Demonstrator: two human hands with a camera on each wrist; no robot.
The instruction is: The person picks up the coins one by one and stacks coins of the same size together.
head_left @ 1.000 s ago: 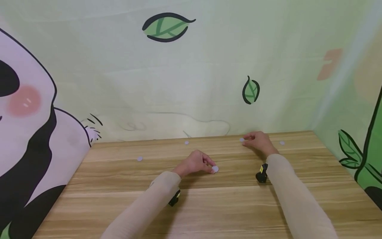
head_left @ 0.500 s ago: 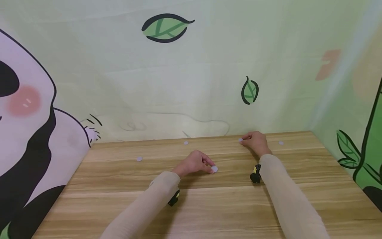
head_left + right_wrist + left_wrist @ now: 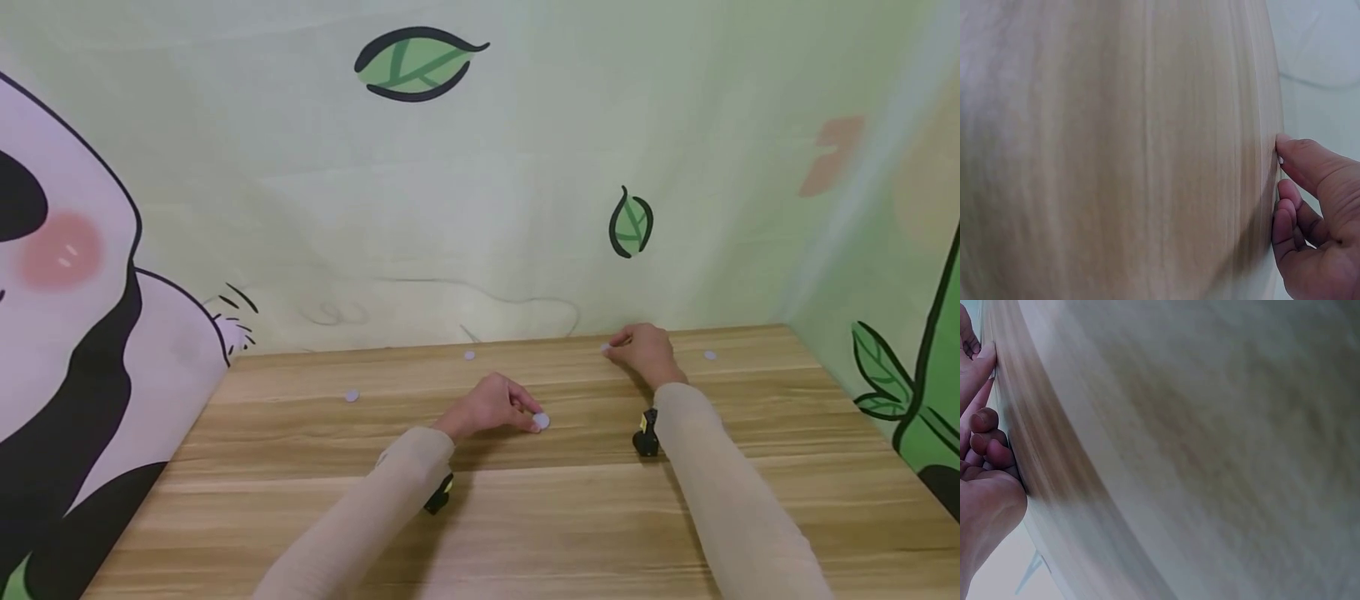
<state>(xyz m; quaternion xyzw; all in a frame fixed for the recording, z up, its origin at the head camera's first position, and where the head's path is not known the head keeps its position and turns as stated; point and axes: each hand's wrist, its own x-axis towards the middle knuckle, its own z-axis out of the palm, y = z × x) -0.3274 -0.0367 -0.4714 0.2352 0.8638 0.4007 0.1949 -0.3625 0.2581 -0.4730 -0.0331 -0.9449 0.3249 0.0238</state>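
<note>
Toward the middle of the wooden table (image 3: 570, 517), my left hand (image 3: 491, 406) pinches a small white disc (image 3: 543, 421) by its edge with thumb and index finger. My right hand (image 3: 643, 352) is farther back, close to the table's rear edge, and pinches another small white disc (image 3: 604, 348) at its fingertips. A sliver of that white disc (image 3: 1281, 160) shows between thumb and index finger in the right wrist view. The left wrist view shows the left hand (image 3: 988, 469) with its other fingers curled; its disc is hardly visible there.
Loose white discs lie on the table: one at left (image 3: 352, 396), one near the back edge (image 3: 469, 355), one right of my right hand (image 3: 710, 355). A printed cloth backdrop (image 3: 525, 208) rises behind the table, with a panda drawing (image 3: 180, 333) at left.
My right wrist and forearm have shifted slightly left, while the fingertips stay at the disc by the back edge. My left hand keeps its place and its pinch.
</note>
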